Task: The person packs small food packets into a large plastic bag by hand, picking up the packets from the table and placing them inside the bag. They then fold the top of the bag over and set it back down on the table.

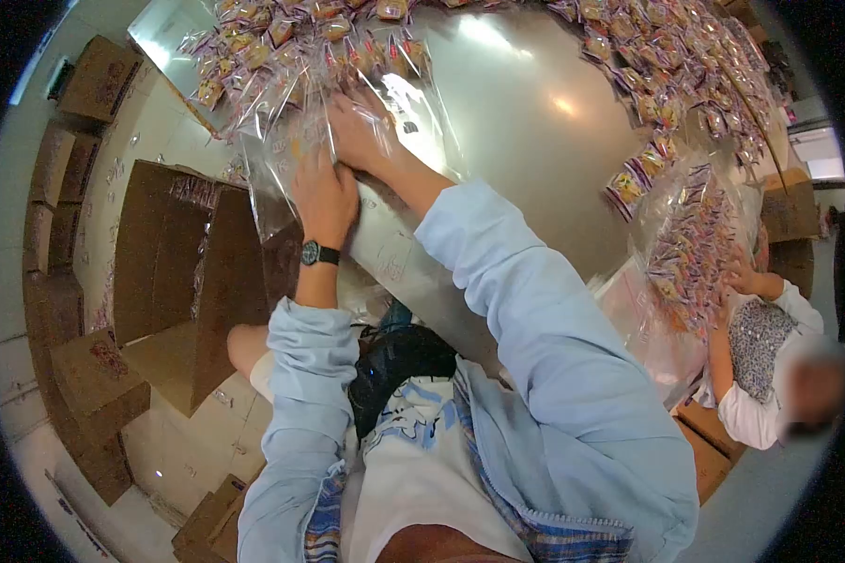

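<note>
A large clear plastic bag lies across the near left part of the metal table. Inside its far end stands a row of small wrapped snack packets. My left hand, with a black watch on the wrist, is closed on the near edge of the bag. My right hand reaches in under the clear film, its fingers stretched toward the packets. Glare on the plastic partly hides those fingertips. Both hands are close together, almost touching.
More snack packets are heaped along the table's far and right sides. An open cardboard box stands left of my knees, with other cartons behind it. At right, a co-worker handles a filled bag. The metal table reflects light.
</note>
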Demonstrator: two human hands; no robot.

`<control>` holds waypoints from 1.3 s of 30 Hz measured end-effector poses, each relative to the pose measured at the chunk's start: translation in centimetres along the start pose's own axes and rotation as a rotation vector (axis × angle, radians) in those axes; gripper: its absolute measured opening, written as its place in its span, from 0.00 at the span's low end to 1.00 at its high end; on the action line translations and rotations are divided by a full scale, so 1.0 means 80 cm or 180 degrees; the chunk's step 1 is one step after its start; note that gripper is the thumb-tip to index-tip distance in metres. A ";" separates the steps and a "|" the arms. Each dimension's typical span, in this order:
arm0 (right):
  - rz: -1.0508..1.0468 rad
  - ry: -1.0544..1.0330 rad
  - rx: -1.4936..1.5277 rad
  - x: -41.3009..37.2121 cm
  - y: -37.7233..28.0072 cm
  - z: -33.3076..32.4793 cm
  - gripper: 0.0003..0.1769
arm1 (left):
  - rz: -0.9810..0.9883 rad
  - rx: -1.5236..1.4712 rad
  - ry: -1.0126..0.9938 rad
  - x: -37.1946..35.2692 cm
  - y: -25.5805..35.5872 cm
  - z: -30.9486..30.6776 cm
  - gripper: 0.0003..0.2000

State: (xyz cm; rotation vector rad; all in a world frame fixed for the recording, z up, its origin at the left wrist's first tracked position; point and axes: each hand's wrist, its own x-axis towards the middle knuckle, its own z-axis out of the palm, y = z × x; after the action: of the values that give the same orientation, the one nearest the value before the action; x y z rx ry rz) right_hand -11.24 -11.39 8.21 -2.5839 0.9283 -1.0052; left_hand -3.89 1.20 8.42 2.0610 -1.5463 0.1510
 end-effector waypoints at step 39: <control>0.0686 -0.1847 0.0798 -0.160 -0.089 -0.155 0.21 | 0.0838 -0.0246 -0.0661 -0.151 0.078 -0.062 0.23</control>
State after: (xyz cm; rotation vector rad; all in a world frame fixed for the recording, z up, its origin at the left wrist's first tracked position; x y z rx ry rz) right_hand -23.39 2.49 13.50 -2.2956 0.8291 -0.2608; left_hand -12.46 12.76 9.95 1.8543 -1.9164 -0.0269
